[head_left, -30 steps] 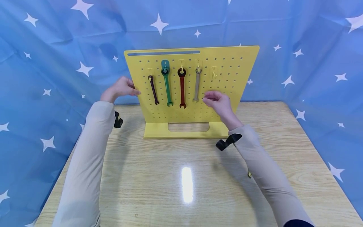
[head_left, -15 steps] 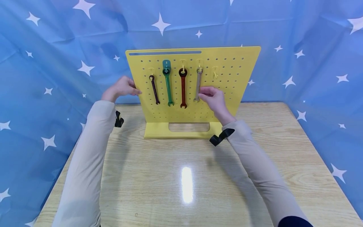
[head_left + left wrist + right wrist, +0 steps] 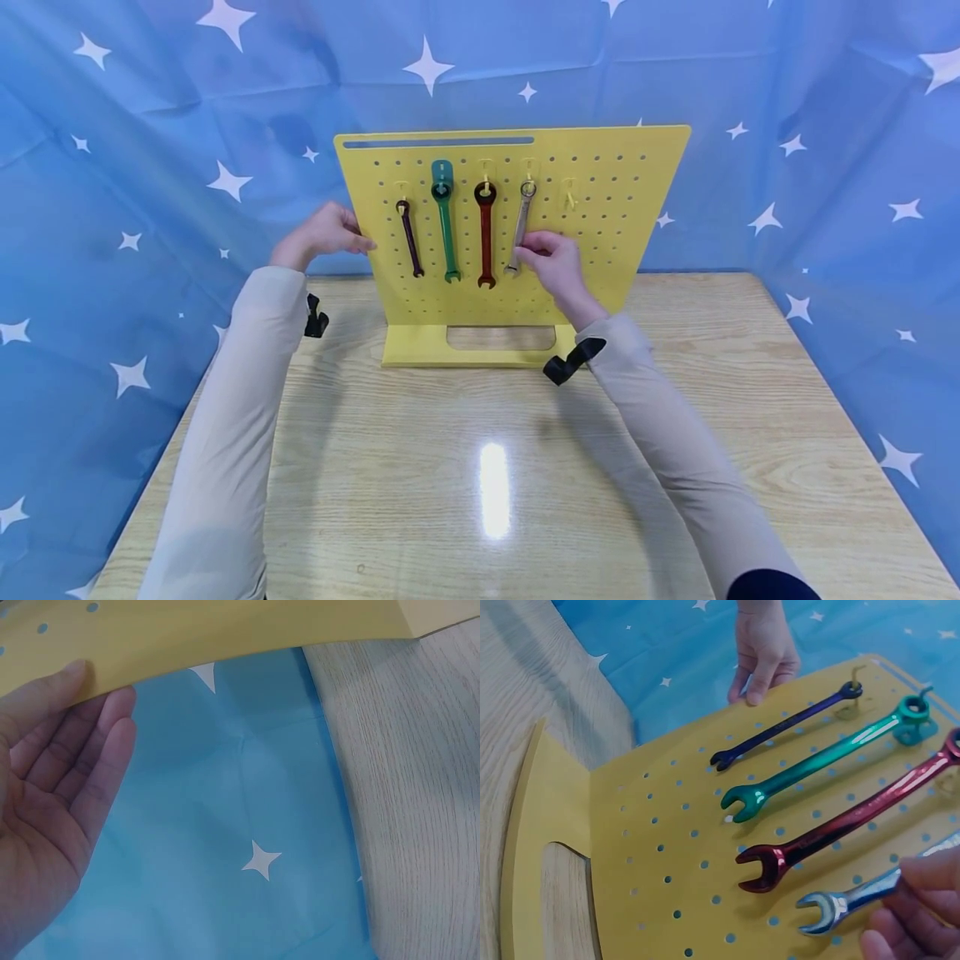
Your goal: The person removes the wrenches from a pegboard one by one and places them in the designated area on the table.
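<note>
A yellow pegboard (image 3: 600,187) stands upright on the table. My left hand (image 3: 322,229) pinches its left edge, the thumb (image 3: 52,690) in front and the other fingers behind. Between the thumb and fingers of my right hand (image 3: 555,262) is the lower shank of a silver combination wrench (image 3: 522,218). Its ring end still hangs on a hook, and its open end tilts slightly left. To its left hang a red wrench (image 3: 486,237), a green wrench (image 3: 446,229) and a dark purple wrench (image 3: 410,237), each by its ring end.
A bare yellow hook (image 3: 570,200) is fixed on the board right of the silver wrench. The board's foot (image 3: 420,342) has an oblong cutout and rests on the wooden table (image 3: 405,467). Behind hangs a blue cloth (image 3: 750,92) with white stars.
My right hand has moved left to the silver wrench and taken hold of it. The wrench's lower end has swung slightly left. My left hand has stayed at the board's edge.
</note>
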Demonstrator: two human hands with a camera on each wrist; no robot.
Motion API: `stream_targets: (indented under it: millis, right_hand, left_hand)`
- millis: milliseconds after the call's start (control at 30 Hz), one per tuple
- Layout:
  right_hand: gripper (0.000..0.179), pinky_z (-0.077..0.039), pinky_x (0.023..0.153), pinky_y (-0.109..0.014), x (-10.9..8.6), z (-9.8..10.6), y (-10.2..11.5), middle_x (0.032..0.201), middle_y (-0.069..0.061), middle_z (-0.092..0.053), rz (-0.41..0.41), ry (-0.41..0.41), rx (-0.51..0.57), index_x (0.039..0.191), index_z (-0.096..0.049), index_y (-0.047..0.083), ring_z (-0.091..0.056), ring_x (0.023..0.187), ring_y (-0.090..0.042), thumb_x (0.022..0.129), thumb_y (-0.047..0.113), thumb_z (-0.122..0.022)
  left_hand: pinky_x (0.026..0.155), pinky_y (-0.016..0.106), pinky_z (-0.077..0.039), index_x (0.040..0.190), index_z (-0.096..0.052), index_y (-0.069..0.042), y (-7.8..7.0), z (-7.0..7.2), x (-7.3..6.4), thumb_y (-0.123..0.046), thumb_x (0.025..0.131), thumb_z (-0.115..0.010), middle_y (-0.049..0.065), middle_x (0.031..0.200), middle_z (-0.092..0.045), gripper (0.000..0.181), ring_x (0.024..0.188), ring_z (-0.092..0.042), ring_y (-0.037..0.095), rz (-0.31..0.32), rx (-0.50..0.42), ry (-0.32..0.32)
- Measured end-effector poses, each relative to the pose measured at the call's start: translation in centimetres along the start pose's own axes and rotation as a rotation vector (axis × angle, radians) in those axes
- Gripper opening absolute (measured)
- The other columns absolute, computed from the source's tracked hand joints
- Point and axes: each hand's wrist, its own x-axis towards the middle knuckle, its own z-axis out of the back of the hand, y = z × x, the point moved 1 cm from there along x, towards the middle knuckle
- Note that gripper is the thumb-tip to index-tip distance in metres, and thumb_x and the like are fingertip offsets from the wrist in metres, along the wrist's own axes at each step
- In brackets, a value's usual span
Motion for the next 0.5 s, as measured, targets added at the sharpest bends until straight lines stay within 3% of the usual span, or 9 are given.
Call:
stream_targets:
  millis: [233, 500]
  right_hand:
    - [0.021, -0.045, 0.064, -0.018, -0.4, 0.1, -0.3, 0.083, 0.0, -0.061, 0.058, -0.028, -0.014, 0.103, -0.065, -0.008, -0.052, 0.072, -0.008, 0.087, 0.006, -0.066]
    - [0.022, -0.05, 0.068, -0.017, -1.4, 0.5, -0.6, 0.085, -0.002, -0.061, 0.089, -0.014, -0.019, 0.104, -0.064, -0.01, -0.055, 0.073, -0.008, 0.088, 0.006, -0.064]
  left_hand:
    - [0.089, 0.042, -0.048, 0.107, -0.067, 0.006, -0.1, 0.0, -0.2, -0.011, 0.086, -0.067, 0.009, 0.089, -0.072, 0.026, 0.069, -0.063, 0.011, -0.001, 0.009, -0.009]
    - [0.09, 0.043, -0.047, 0.108, -0.066, 0.006, -0.1, -0.1, -0.3, -0.012, 0.087, -0.067, 0.011, 0.093, -0.071, 0.028, 0.07, -0.063, 0.01, 0.003, 0.006, -0.006]
